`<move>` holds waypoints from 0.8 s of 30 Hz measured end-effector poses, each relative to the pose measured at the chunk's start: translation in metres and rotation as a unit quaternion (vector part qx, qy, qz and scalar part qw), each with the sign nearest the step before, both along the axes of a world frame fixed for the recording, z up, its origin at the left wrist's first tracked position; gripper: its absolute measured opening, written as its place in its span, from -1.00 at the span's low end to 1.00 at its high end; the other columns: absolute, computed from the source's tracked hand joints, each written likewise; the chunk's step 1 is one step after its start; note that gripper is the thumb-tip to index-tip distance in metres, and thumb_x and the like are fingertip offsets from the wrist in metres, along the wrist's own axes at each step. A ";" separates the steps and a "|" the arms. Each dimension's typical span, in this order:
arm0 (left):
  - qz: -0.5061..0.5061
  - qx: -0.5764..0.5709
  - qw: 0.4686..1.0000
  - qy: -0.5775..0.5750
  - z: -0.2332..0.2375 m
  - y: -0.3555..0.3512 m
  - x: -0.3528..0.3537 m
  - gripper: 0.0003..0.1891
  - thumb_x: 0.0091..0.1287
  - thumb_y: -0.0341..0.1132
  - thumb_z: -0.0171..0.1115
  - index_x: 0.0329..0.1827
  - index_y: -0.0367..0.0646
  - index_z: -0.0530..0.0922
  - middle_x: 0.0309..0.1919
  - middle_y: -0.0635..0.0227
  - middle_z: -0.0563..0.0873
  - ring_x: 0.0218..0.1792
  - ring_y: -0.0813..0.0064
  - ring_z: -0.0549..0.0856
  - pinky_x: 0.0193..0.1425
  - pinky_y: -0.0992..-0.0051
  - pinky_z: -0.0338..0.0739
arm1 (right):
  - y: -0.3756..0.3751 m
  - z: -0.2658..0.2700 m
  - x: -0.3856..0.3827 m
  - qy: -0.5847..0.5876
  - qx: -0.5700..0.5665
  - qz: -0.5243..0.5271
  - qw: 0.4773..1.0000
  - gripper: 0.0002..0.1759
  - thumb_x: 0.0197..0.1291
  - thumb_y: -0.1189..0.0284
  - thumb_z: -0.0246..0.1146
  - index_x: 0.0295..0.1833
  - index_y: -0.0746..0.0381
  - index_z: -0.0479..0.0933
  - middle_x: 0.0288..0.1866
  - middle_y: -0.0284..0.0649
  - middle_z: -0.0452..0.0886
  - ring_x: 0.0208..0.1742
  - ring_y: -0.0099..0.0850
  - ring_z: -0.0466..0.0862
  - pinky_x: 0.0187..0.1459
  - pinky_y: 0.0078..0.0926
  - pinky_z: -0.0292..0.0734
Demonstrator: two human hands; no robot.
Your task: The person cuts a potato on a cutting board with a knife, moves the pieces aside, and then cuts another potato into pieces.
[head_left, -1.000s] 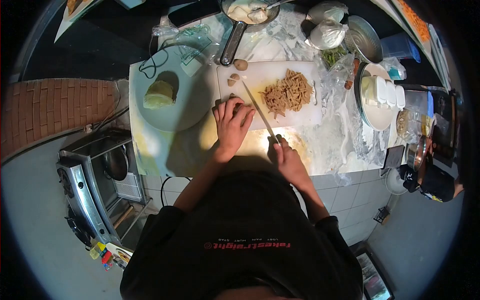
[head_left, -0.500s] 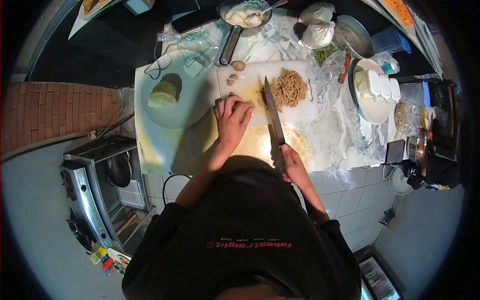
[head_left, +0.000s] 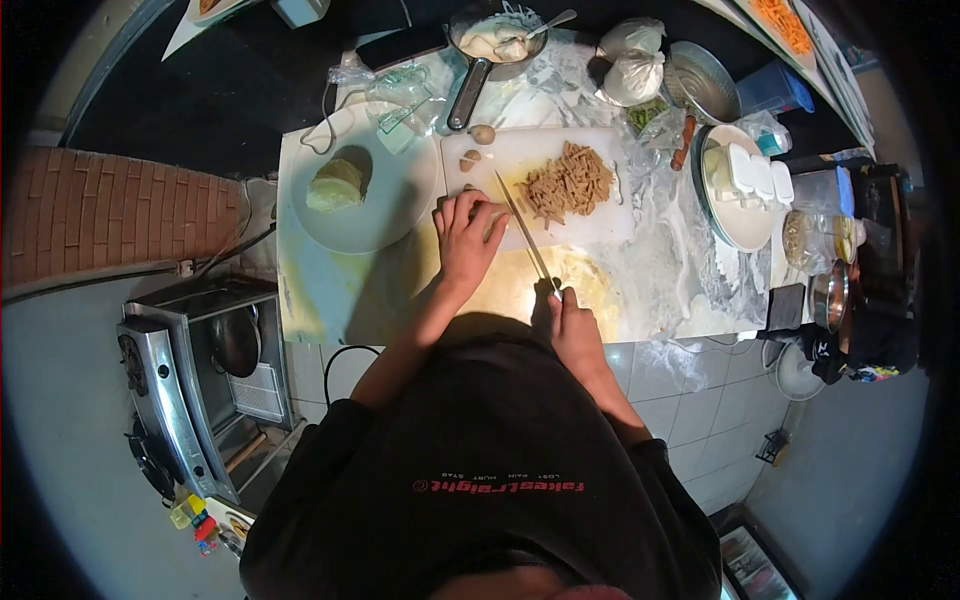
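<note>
One left hand (head_left: 466, 238) curls on the smooth white board (head_left: 508, 143), its hold unclear; the right hand (head_left: 574, 322) grips a slim knife (head_left: 524, 232) beside the board's heaped brown strips (head_left: 570, 183). The board lies on a marbled table (head_left: 685, 275), right of a brick wall (head_left: 110, 215).

Knife (head_left: 526, 230) in right grip (head_left: 572, 318): smooth metal blade. Board (head_left: 530, 145) under left grip's (head_left: 468, 240) fingers: white, smooth, plastic-looking. Worktop (head_left: 685, 275) around both: glossy, marble-look. Plate (head_left: 320, 232) left of left grip: smooth. Bowl (head_left: 715, 95) beyond right grip: shiny metal. Shirt (head_left: 480, 400) behind both: matt cloth.
</note>
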State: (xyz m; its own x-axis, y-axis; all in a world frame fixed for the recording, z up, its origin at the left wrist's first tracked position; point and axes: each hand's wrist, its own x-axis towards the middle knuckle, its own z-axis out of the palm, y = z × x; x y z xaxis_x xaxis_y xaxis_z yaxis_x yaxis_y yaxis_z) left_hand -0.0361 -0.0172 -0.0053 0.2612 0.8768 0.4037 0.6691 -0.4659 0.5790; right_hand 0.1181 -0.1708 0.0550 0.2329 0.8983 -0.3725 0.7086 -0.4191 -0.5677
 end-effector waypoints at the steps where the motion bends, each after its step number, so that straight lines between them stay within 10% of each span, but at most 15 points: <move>1: -0.001 -0.002 1.000 -0.002 0.001 0.000 0.000 -0.82 0.25 -0.22 0.43 -0.14 0.00 0.69 -0.04 0.46 0.56 0.05 0.29 0.48 0.13 0.24 0.31 | 0.000 -0.001 0.000 -0.013 -0.008 0.004 1.000 -0.67 0.59 0.25 0.01 -0.04 0.35 0.35 -0.39 0.28 0.65 -0.35 0.29 0.66 -0.34 0.20 0.56; 24: -0.005 -0.015 1.000 -0.022 0.002 0.002 0.001 -0.90 0.20 -0.27 0.47 -0.26 0.05 0.72 -0.07 0.51 0.59 0.02 0.34 0.51 0.11 0.27 0.29 | 0.017 0.003 0.012 -0.010 -0.016 0.041 0.999 -0.65 0.60 0.22 -0.01 0.06 0.34 0.35 -0.47 0.29 0.62 -0.37 0.33 0.64 -0.35 0.25 0.52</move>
